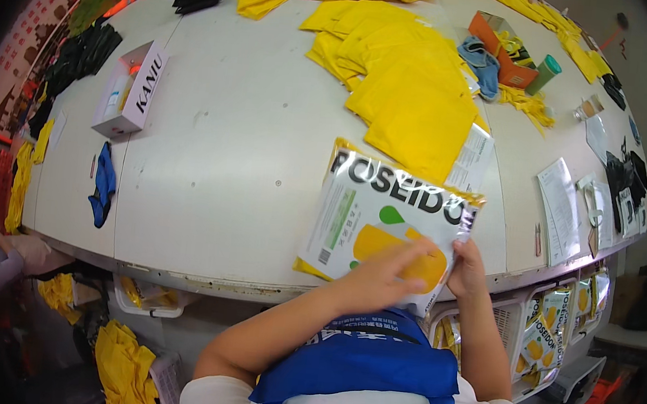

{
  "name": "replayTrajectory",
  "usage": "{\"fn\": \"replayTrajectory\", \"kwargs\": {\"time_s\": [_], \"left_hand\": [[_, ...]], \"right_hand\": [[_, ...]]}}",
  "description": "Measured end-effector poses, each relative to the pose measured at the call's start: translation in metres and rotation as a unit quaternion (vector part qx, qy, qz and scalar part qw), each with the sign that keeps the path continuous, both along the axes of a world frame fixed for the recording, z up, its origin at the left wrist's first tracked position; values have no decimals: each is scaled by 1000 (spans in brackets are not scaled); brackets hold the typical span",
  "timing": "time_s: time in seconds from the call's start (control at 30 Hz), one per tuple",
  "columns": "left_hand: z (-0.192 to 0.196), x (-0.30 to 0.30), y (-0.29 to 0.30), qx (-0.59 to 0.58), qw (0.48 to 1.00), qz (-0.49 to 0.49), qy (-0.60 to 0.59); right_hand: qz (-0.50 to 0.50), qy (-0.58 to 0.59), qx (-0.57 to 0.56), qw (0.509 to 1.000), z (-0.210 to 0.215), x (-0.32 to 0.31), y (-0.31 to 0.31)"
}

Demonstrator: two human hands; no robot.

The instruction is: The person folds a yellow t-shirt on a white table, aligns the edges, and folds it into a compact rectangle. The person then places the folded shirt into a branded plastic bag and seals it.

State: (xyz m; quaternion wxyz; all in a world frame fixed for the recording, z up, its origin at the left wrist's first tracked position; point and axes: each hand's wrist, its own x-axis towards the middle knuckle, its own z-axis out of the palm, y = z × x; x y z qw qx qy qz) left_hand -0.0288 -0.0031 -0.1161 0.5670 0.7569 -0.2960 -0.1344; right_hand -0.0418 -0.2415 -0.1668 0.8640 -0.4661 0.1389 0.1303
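Note:
A white, glossy plastic package (336,227) with yellow edges, dark lettering and a yellow-and-green print lies tilted at the table's near edge, in front of my body. My left hand (388,276) rests across its lower front with the fingers stretched out flat. At the package's right edge, my right hand (467,274) grips the plastic, with the thumb toward the top. Just beyond the package, a fanned row of folded yellow garments (420,110) spreads away over the table. A printed sheet (470,156) sticks out beside the nearest garment.
On the white table (228,137) are a lilac box (132,91), a blue cloth piece (103,187), an orange box (501,51), a green-lidded container (543,74) and papers (558,207). Baskets with similar packages (544,336) stand below at right. Another person's arm (26,254) shows at far left.

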Motion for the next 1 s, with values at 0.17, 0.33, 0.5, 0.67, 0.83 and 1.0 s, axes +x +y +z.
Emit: {"fn": "replayTrajectory", "kwargs": {"time_s": [0.17,0.33,0.5,0.67,0.83,1.0], "left_hand": [[-134,-1,71,259,911,322,-16],[-161,1,74,165,910,292,243],[-139,12,63,-40,847,223,480],[-124,-5,66,-183,782,154,575],[-138,-12,52,-231,737,-18,635],[-124,-11,27,-185,749,-82,630]], "right_hand": [[-48,129,12,990,-89,-2,-12],[-63,107,-100,987,-83,-26,-1],[-71,92,-244,963,-81,-32,-1],[-113,123,-35,985,-61,-73,-4],[-202,26,63,977,-16,-135,-10],[-266,-5,-55,962,9,-149,-30]]}}
